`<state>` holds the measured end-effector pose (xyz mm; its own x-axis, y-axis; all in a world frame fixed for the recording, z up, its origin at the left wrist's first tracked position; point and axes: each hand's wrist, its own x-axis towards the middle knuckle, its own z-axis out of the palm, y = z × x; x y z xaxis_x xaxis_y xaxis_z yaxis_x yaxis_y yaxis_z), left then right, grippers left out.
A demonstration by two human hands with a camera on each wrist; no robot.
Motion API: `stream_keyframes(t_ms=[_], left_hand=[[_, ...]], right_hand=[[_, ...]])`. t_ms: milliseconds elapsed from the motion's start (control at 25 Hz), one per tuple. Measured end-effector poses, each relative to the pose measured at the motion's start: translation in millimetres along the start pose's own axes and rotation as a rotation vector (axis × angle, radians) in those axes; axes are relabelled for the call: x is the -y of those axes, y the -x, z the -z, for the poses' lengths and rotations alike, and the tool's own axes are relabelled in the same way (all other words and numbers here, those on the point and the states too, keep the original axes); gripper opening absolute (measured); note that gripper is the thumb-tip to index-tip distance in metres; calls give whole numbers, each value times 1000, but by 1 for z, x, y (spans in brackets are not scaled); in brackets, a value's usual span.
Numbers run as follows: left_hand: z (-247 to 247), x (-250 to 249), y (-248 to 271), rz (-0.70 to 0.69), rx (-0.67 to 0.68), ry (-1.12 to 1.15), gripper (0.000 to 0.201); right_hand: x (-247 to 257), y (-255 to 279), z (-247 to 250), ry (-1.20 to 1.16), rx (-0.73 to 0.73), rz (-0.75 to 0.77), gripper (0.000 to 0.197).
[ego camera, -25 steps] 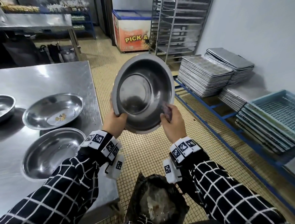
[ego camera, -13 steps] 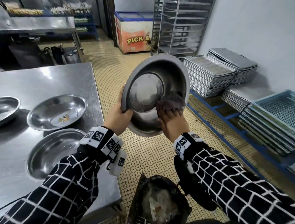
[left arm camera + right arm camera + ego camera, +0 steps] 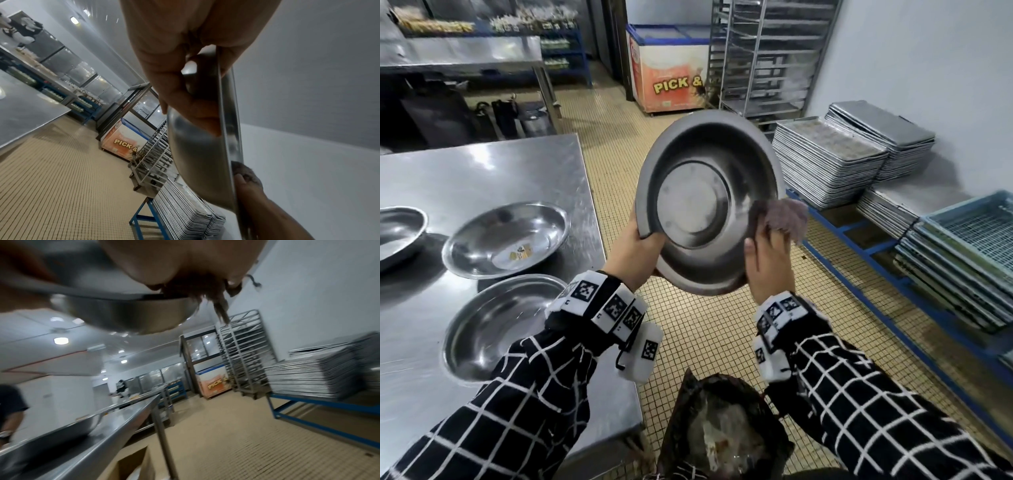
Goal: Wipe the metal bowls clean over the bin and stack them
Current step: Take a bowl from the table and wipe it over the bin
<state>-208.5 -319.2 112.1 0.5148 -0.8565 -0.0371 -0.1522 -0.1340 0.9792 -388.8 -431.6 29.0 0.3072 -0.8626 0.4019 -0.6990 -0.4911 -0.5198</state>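
Hands: left (image 3: 643,247) grips round steel bowl (image 3: 709,202) rim, right (image 3: 768,260) apparently clutches frayed cloth (image 3: 784,214).

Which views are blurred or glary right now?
Head view: sharp, with ceiling-light glare on the steel table and wide-angle bending at the edges. Left wrist view: sharp on the round metal bowl; left hand looms large. Right wrist view: motion-blurred throughout; right hand and purplish rag smeared.

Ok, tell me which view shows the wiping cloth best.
The head view: the cloth lies bunched at the bowl's right rim under the right hand. Left wrist catches only a sliver past the rim; right wrist shows a dark blurred tuft.
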Motion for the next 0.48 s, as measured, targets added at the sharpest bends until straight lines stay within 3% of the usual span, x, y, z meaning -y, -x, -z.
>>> stream_keyframes(t_ms=[40,200,320,480], left_hand=[[-1,1,3,19,28,0,13],[12,9,5,116,94,39,16],[26,15,0,186,131,48,22],[32,18,-5,13,65,38,24]], right_hand=[[-6,-10,8,-38,-26,-28,54],[-15,-34,36,-232,-36,-80,56],[-16,-34,49,-378,5,-205,54],[-3,-29,49,-451,-58,-274,47]])
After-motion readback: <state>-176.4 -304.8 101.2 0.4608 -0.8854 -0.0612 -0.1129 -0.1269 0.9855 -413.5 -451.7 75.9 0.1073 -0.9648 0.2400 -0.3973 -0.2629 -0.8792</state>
